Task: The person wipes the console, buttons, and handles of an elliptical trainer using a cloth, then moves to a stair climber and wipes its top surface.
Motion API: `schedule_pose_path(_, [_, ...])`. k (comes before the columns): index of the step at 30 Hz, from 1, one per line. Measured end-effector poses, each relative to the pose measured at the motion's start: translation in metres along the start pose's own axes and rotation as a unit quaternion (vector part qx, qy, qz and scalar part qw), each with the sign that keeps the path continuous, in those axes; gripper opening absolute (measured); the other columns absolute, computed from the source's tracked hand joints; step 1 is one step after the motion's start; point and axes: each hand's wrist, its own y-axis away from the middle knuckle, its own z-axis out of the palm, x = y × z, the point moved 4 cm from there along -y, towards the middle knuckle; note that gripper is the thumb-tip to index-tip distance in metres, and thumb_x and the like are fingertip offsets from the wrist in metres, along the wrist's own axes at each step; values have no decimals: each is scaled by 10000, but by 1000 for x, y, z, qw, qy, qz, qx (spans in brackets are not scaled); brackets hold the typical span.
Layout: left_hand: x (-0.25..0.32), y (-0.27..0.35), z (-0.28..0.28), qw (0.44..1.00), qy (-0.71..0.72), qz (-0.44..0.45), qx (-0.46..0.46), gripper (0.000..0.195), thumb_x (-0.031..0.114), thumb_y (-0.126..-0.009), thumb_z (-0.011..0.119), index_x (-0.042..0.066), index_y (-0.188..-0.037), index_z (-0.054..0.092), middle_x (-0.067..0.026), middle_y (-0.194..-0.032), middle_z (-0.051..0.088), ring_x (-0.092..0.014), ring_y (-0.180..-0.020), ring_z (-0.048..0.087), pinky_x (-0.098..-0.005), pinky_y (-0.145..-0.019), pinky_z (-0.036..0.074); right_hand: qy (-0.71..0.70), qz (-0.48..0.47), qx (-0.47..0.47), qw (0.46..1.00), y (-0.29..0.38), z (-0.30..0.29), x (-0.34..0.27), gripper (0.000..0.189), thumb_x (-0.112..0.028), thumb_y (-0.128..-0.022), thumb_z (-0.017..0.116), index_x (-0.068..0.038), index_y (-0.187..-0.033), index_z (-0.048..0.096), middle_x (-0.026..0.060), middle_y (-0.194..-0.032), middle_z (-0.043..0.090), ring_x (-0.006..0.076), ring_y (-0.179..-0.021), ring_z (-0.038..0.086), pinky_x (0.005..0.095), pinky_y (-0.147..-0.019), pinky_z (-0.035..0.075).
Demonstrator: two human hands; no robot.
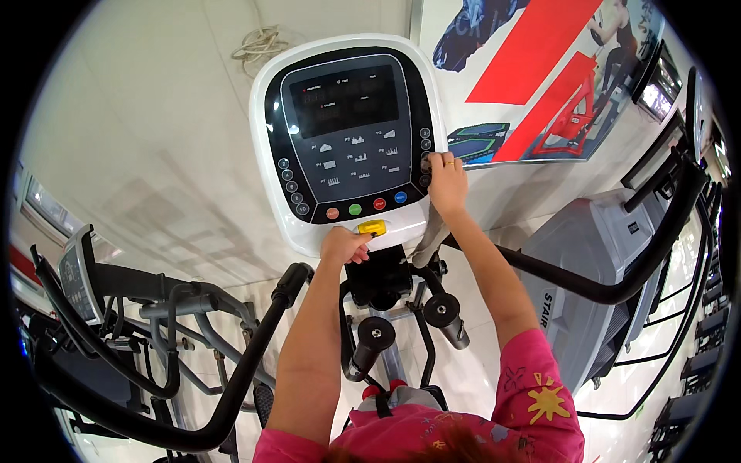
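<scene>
In front of me stands the white and black console [357,130] of an exercise machine, its display dark. My left hand [345,244] grips the console's bottom edge, thumb on the lower rim of a yellow piece [372,227] and fingers curled below. My right hand [448,185] presses a grey cloth [431,243] against the right-hand column of round buttons. Most of the cloth hangs down past the console's lower right corner. A row of coloured buttons [355,209] runs between the two hands.
Below the console are two black cylindrical grips [373,338]. Long black handlebars [231,405] curve past on the left. A grey stair machine [596,272] stands to the right, another machine's console [78,278] to the left. A poster [538,81] and coiled cable [260,43] hang on the wall.
</scene>
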Motion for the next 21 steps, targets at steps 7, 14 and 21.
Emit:
schedule_pose_path(7, [0, 1, 1, 1000, 3, -8, -2, 340, 322, -760, 610, -8, -685, 635, -98, -624, 648, -140, -491, 605, -229, -451, 450, 15, -41, 16, 999, 44, 26, -13, 284, -78, -731, 521, -139, -1008, 523, 43, -984, 509, 261, -916, 498, 370, -744, 428])
schedule_pose_path(14, [-1, -1, 1, 1000, 8, -7, 0, 336, 328, -763, 616, 3, -676, 635, -87, -619, 647, -140, -496, 607, -230, -454, 448, -59, 57, 51, 995, 21, 0, -4, 259, -20, -721, 554, -114, -961, 538, 56, -959, 538, 271, -869, 515, 385, -713, 437])
schedule_pose_path(21, [-2, -1, -1, 1000, -1, -15, 0, 333, 328, -763, 616, 11, -662, 629, -82, -614, 646, -138, -497, 608, -236, -456, 450, -30, -49, 15, 998, 45, 15, -13, 215, -61, -719, 535, -122, -924, 544, 42, -906, 540, 258, -846, 511, 392, -709, 411])
